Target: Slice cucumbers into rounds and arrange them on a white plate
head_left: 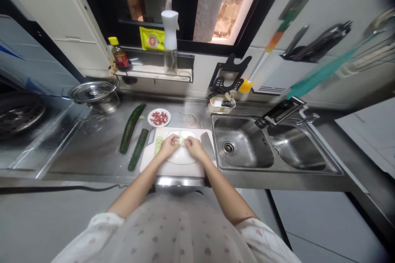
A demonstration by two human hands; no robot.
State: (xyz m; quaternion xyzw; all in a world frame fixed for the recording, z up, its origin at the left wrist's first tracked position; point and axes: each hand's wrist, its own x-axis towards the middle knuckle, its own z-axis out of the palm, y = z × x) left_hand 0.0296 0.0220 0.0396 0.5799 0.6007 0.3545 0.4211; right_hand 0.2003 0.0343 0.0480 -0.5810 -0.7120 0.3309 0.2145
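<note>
Over a white plate [182, 158], my left hand [169, 147] and my right hand [195, 148] come close together with fingers pinched. Between the fingertips is a small pale-green cucumber slice [182, 141]; its exact shape is too small to make out. The plate rests on a light cutting board [173, 171]. A row of cucumber slices [158, 145] lies along the board's left side, and a cleaver [207, 145] lies flat on its right side. Left of the board are a long cucumber [132, 128] and a shorter cut cucumber [138, 149].
Behind the board stands a small plate [159, 125] bearing chopped red pieces. A double sink [243, 141] is at the right, a lidded steel pot [95, 95] at the left. Above, a wall shelf [148, 74] carries a spray bottle [170, 43] and a sauce bottle [119, 54].
</note>
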